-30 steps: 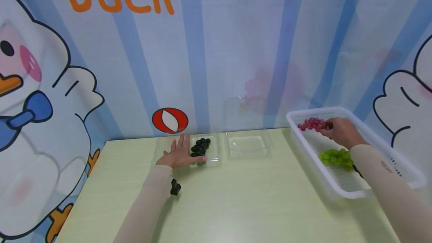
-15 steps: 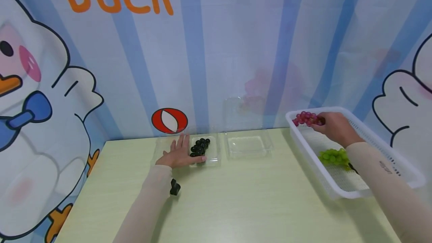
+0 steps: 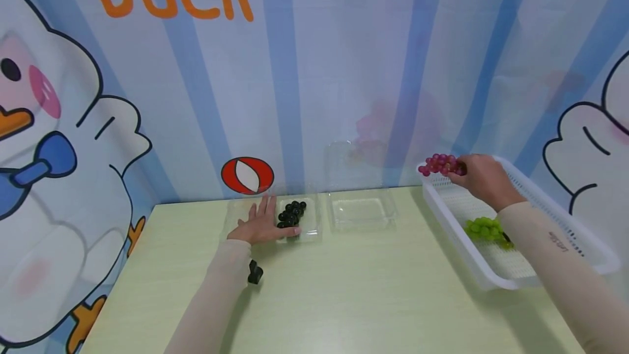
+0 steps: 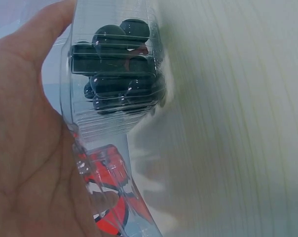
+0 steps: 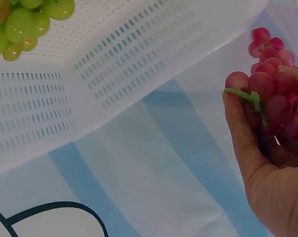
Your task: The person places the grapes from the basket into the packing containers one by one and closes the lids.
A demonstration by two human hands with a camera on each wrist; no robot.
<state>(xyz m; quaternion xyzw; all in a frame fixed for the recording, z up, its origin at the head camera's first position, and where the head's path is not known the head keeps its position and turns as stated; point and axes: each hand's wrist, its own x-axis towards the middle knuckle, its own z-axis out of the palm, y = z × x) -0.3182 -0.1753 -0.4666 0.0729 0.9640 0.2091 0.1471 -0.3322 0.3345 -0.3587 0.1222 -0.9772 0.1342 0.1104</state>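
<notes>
A bunch of red grapes (image 3: 441, 164) with a green stem (image 5: 256, 101) is pinched between the thumb and fingers of my right hand (image 3: 484, 179), above the far left rim of the white basket (image 3: 459, 245). A bunch of green grapes (image 3: 485, 229) lies inside that basket. My left hand (image 3: 260, 225) rests with fingers spread on the folded-out lid of a clear plastic box (image 3: 310, 228); its thumb reaches across the box's front. Black grapes (image 3: 292, 214) sit in this box, and show through its ribbed wall in the left wrist view.
Right of the grape box stands another clear plastic box (image 3: 361, 211), its lid raised against the curtain (image 3: 339, 70). The pale wooden table (image 3: 344, 288) ends at this duck-printed curtain. A black object (image 3: 255, 272) shows beside the left sleeve.
My right hand has lifted the red grapes and carried them left, from inside the basket to over its far rim. The left hand and both boxes have stayed in place.
</notes>
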